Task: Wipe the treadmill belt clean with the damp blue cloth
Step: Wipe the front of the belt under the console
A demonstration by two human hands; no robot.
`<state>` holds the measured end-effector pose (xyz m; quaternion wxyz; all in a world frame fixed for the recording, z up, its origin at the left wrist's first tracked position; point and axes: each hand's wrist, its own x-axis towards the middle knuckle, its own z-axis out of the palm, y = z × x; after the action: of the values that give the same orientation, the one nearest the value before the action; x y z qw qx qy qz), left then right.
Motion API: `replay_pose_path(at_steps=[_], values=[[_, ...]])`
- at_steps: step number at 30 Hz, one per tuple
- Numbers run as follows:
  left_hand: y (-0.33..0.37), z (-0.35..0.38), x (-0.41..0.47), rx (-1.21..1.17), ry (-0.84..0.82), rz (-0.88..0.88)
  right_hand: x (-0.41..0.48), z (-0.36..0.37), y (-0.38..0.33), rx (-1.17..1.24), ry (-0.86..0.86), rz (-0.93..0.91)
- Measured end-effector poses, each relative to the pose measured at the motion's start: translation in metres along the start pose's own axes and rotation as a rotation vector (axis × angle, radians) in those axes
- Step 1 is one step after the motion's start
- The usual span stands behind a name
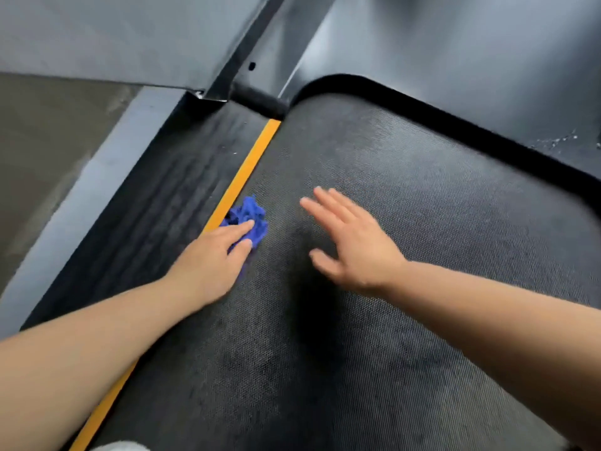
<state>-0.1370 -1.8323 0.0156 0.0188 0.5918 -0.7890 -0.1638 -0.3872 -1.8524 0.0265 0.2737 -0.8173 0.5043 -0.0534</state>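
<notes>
Belt (406, 229): blue cloth (252, 216) touches yellow strip (242, 172) beside side rail (159, 200).

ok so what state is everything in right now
black textured treadmill belt, greyish dusty patches showing
crumpled blue cloth, bunched, on the belt beside the yellow edge stripe
left hand, straight fingers pressing the cloth
right hand, open, fingers spread, holding nothing

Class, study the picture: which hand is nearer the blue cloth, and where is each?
Left. The left hand touches the blue cloth, fingers on its near side. The right hand is to the cloth's right over the belt, apart from it.
</notes>
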Motion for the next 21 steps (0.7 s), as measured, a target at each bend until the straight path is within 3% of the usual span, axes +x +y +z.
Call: replay_pose_path(at_steps=[2, 3, 5, 7, 9, 11, 13, 18, 19, 21], values=[[-0.003, -0.005, 0.003, -0.239, -0.042, -0.051, 0.002, 0.015, -0.021, 0.017, -0.055, -0.109], [-0.007, -0.012, 0.005, -0.491, -0.039, -0.205, 0.006, 0.027, -0.032, 0.009, -0.062, -0.143], [-0.020, -0.029, 0.003, -0.743, 0.195, -0.462, 0.017, 0.053, -0.050, -0.002, -0.071, -0.141], [-0.033, -0.037, -0.010, -0.462, 0.294, -0.585, 0.030, 0.079, -0.065, -0.017, -0.053, -0.123], [-0.039, -0.035, -0.028, -0.177, 0.188, -0.552, 0.041, 0.096, -0.078, -0.042, 0.011, -0.167], [-0.038, -0.023, -0.036, -0.114, 0.018, -0.490, 0.050, 0.100, -0.082, -0.084, 0.053, -0.248], [-0.034, -0.015, -0.040, -0.073, -0.051, -0.458, 0.059, 0.088, -0.072, -0.139, 0.090, -0.272], [-0.035, -0.020, -0.041, -0.023, -0.182, -0.463, 0.084, 0.044, -0.022, 0.000, 0.385, 0.326], [-0.035, -0.020, -0.041, -0.019, -0.217, -0.459, 0.087, 0.045, -0.026, 0.043, 0.400, 0.365], [-0.035, -0.021, -0.041, -0.003, -0.273, -0.447, 0.082, 0.059, -0.050, 0.052, 0.348, 0.259]])
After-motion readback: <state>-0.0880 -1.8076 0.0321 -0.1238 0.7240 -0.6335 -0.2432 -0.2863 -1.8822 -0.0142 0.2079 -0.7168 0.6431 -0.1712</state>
